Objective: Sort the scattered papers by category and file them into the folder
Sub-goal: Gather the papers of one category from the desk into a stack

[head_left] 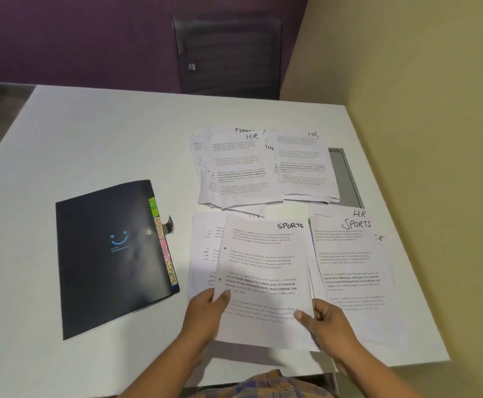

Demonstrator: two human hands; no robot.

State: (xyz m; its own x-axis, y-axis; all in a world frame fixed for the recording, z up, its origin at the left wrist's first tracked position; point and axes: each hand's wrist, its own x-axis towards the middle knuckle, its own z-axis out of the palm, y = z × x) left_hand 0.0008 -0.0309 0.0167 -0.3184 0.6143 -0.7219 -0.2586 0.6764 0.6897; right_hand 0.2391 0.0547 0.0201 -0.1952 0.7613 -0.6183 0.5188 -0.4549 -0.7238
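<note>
A sheet headed SPORTS (263,262) is held just above the table's near edge. My left hand (206,314) pinches its left edge, thumb on top, and my right hand (325,320) pinches its right edge. Other sheets lie under and beside it: to the right a pile topped by a SPORTS sheet (352,259) with an HR heading peeping out above. Farther back lie two piles topped by HR sheets (240,168) (303,165). A closed dark folder (111,254) with coloured tabs labelled HR, ADMIN, FINANCE, SPORTS lies to the left.
The white table (105,139) ends near my body and at the right against a beige wall. A grey slot (345,173) in the tabletop shows behind the right HR pile. A dark chair (228,53) stands beyond the far edge.
</note>
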